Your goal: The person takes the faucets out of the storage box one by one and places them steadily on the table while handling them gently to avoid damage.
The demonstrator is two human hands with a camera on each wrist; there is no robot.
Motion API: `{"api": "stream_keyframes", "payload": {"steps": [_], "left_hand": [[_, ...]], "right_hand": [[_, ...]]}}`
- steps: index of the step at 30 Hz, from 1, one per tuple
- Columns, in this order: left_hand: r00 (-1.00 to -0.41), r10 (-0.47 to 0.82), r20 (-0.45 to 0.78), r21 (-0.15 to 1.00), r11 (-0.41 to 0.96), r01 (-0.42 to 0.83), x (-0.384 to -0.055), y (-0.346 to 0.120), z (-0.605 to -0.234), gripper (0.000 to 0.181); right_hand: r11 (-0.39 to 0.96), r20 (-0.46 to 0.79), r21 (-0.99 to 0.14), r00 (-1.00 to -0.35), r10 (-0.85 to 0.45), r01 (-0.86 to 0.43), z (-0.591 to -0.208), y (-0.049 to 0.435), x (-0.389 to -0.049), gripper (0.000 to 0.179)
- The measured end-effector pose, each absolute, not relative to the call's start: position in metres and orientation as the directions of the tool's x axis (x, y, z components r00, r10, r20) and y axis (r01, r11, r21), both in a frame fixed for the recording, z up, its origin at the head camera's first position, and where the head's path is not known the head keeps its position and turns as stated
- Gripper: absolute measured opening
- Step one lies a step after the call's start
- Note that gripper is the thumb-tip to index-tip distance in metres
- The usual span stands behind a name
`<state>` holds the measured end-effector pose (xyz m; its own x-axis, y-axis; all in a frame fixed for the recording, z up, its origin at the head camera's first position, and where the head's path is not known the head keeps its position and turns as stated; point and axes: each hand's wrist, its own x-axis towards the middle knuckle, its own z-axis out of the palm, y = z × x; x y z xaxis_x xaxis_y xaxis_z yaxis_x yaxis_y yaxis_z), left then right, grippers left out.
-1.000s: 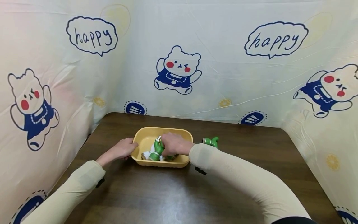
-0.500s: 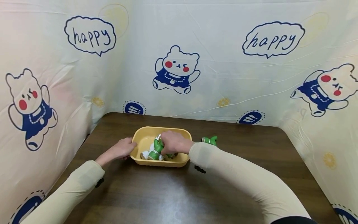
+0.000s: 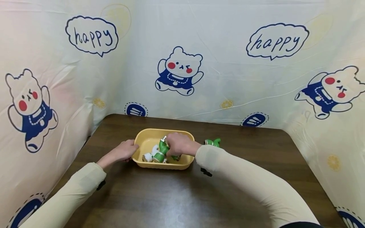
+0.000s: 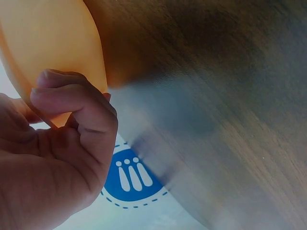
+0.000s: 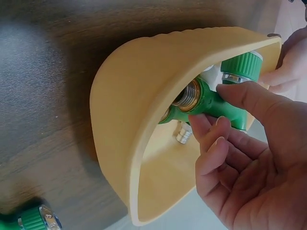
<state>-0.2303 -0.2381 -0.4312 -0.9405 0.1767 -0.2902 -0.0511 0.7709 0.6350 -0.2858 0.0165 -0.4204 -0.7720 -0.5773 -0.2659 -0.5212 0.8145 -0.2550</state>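
Observation:
My left hand (image 3: pixel 125 150) grips the left end of a yellow plastic basin (image 3: pixel 168 166); the left wrist view shows its fingers curled at the basin wall (image 4: pixel 57 43). My right hand (image 3: pixel 181 144) reaches over the basin's right side. Its thumb and fingertips pinch a green pipe fitting (image 5: pixel 230 112) with a threaded metal socket. In the head view this green fitting, with a ribbed nut and a shiny metal tip, leans among the others. A white fitting (image 3: pixel 147 157) lies beside it. More green pieces are partly hidden under the right hand.
Another green pipe fitting (image 3: pixel 214 143) with a metal ring lies on the dark wooden table (image 3: pixel 137 196), right of the basin. A printed white curtain (image 3: pixel 239 79) surrounds the table's back and sides.
My right hand has shifted slightly right, and the green fitting in its fingers has moved a little with it, away from the white one. The left hand stays at the basin's end.

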Motion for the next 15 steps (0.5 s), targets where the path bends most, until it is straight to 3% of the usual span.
{"api": "stream_keyframes", "payload": {"steps": [3, 9, 15], "left_hand": [[-0.941, 0.174, -0.291, 0.635, 0.771, -0.054, -0.229, -0.238, -0.431, 0.030], [-0.939, 0.177, -0.294, 0.639, 0.767, -0.055, -0.228, -0.237, -0.430, 0.031], [-0.937, 0.181, -0.298, 0.638, 0.768, -0.055, -0.228, -0.237, -0.428, 0.031]], "right_hand": [[0.805, -0.257, -0.253, -0.765, -0.591, -0.537, -0.440, 0.019, -0.299, 0.030], [0.801, -0.265, -0.262, -0.758, -0.596, -0.539, -0.444, 0.022, -0.303, 0.030], [0.813, -0.230, -0.233, -0.781, -0.580, -0.535, -0.418, 0.024, -0.281, 0.032]]}}
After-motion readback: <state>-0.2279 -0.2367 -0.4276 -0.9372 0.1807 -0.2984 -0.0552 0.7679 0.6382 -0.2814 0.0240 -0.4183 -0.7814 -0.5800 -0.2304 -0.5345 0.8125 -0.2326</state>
